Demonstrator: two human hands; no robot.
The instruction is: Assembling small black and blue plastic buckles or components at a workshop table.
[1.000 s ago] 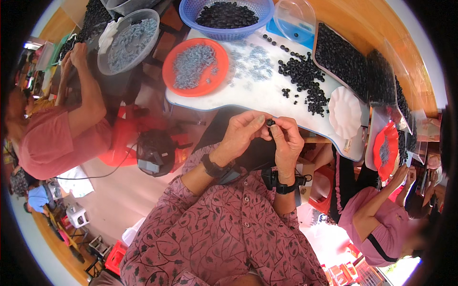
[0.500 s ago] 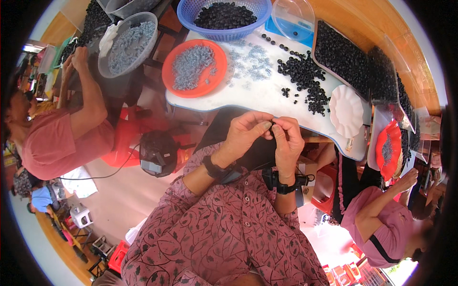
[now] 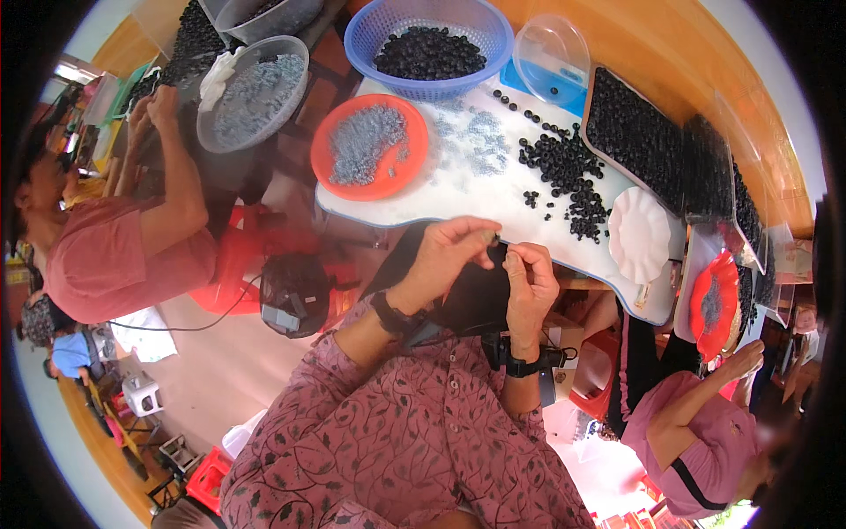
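Both my hands are raised in front of my shirt, at the near edge of the white table (image 3: 370,207). My left hand (image 3: 445,264) pinches a tiny dark piece between thumb and fingertips. Close beside it, my right hand (image 3: 531,280) has thumb and index finger pressed together; what they hold, if anything, is too small to make out. On the table lie loose black ring-shaped pieces (image 3: 557,163) and scattered small clear-grey parts (image 3: 480,141). An orange-red plate (image 3: 410,172) holds a heap of the same clear-grey parts.
A blue basket (image 3: 357,53) of black pieces stands at the back, near a clear round lid (image 3: 551,53). At right are a white scalloped dish (image 3: 639,234) and heaped black pieces (image 3: 630,119). Co-workers sit at left (image 3: 132,256) and right (image 3: 701,432).
My fingertips, together before, have moved apart, leaving a small gap between the hands. The whole scene sits slightly lower in view.
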